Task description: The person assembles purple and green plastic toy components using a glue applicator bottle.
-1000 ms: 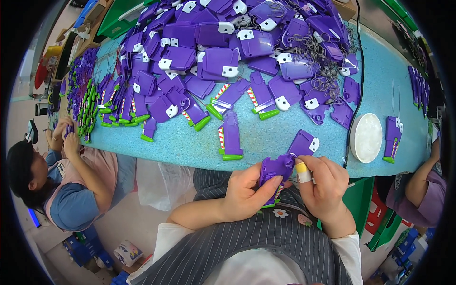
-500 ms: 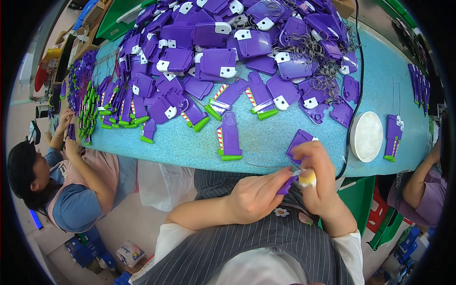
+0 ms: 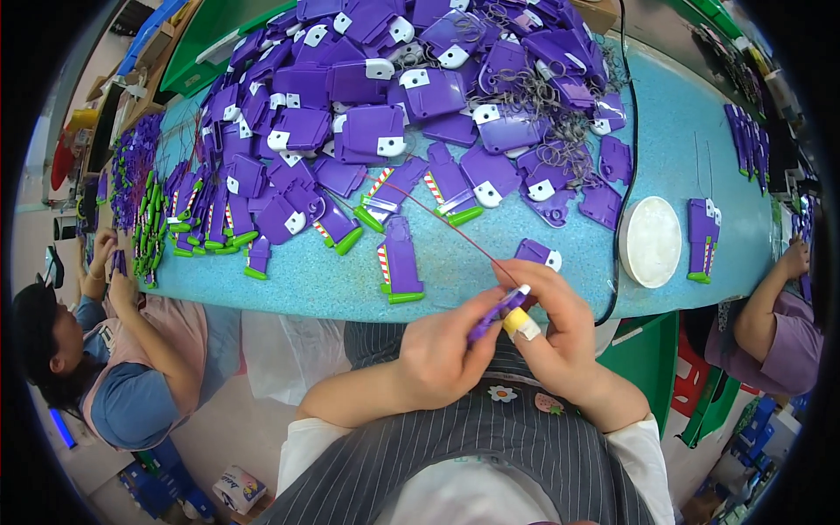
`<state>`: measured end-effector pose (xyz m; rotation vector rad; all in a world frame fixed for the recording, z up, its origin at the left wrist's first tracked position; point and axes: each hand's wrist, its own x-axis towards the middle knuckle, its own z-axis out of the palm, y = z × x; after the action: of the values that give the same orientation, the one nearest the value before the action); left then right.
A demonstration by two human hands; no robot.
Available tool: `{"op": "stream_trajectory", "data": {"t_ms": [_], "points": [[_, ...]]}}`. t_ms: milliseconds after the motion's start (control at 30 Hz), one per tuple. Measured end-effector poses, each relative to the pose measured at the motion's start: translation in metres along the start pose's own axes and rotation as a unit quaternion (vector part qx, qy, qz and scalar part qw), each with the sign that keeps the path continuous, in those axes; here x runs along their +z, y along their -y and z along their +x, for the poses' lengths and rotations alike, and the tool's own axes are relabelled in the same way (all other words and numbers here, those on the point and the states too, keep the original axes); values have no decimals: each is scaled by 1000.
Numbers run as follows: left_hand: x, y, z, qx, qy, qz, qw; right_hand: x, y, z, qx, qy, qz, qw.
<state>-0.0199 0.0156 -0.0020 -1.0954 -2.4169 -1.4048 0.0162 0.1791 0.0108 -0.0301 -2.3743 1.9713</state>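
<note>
My left hand (image 3: 448,354) is closed round a small purple plastic part (image 3: 492,320) with a white end, held above my lap at the table's front edge. My right hand (image 3: 564,328) meets it from the other side, its fingers pinched on a thin red wire (image 3: 455,229). The wire slants from the fingertips up and left over the table. A yellow and white wrap (image 3: 521,324) covers part of my right thumb. Just beyond my right fingers lies a purple piece with a white corner (image 3: 538,254). Where the wire meets the held part is hidden by my fingers.
A large heap of purple shells (image 3: 367,131) covers the back. Purple pieces with green ends (image 3: 402,262) lie nearer. Right stand a round white dish (image 3: 650,243) and a black cable (image 3: 632,131). Grey wire loops (image 3: 564,131) top the heap. Co-workers sit left (image 3: 144,359) and right (image 3: 770,332).
A red wire now stretches out from my right fingers, where none showed before. My right fingers have come down and in against the purple part, and both hands are closer together. The view has shifted slightly.
</note>
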Motion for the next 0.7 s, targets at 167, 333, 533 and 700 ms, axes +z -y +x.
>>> {"op": "stream_trajectory", "data": {"t_ms": [167,333,533,700], "points": [[8,-1,1,57,-15,20,998,0,0,-8,-53,-11,-53,997],[4,-7,-6,-78,36,-59,995,4,-7,-14,-50,-43,-42,997],[18,-3,-3,-282,3,-502,817,-2,-9,-10,-54,-57,-59,995],[22,8,-13,-235,44,-435,868,-21,6,3,-1,19,-81,997]]}}
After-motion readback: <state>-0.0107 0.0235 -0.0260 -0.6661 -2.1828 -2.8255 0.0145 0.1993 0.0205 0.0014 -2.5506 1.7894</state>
